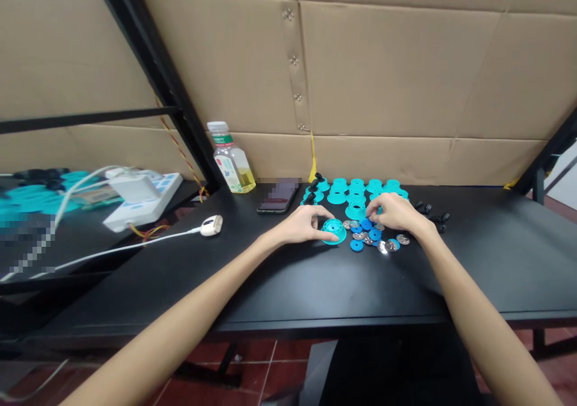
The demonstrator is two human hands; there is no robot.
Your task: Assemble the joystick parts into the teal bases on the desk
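- Center of the head view, the left hand is curled narrow over a teal ribbed plastic flange, fingertips on it, though I can't tell if it's actually gripping.
- Just right of that, the right hand has its fingers pinched narrow, right over small blue plastic discs and silver metal discs; can't tell if it's holding one.
- Above the hands, teal flanged plastic cups are bunched together on a black tabletop, with small black plastic knobs off to the right.
- Upper left of those sit a black smartphone and a plastic bottle of yellowish liquid.
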